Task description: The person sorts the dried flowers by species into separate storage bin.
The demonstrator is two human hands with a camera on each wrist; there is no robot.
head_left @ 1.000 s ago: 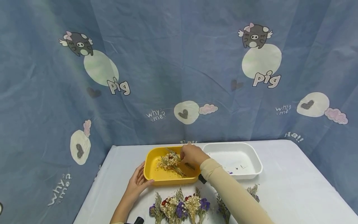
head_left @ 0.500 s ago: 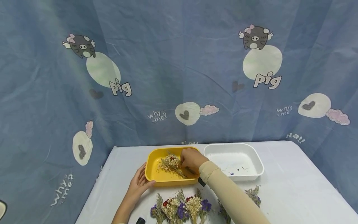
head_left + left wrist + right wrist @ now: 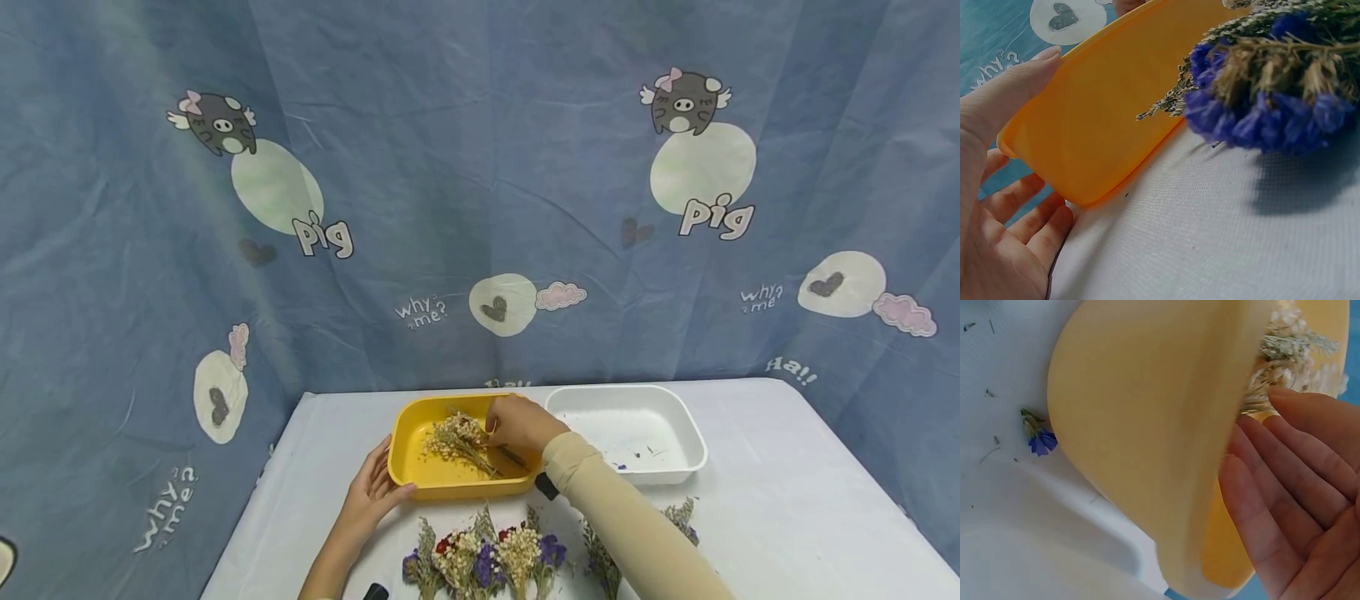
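A yellow tray [image 3: 408,490] sits toward the back of the table with bunches of dried flowers [image 3: 459,435] lying in it. My left hand [image 3: 365,492] holds its left front corner, thumb along the rim and fingers round the side. In the left wrist view the same thumb [image 3: 1044,65] lies on the tray's edge. My right hand [image 3: 521,423] reaches over the right side into the tray. The right wrist view shows its thumb and fingertips pinching at the stems of a cream dried flower bunch [image 3: 1282,372]; the tray wall partly hides them.
A white tray [image 3: 697,460] with a few scraps stands right of the yellow one. Several dried bouquets [image 3: 487,562] with purple and red blooms lie in front. Further bunches [image 3: 600,557] lie near the right forearm. A printed blue curtain [image 3: 480,192] hangs behind.
My right hand dipped lower into the yellow tray, then rose slightly, staying at the flowers. My left hand has stayed on the tray's corner. The head view has shifted a little.
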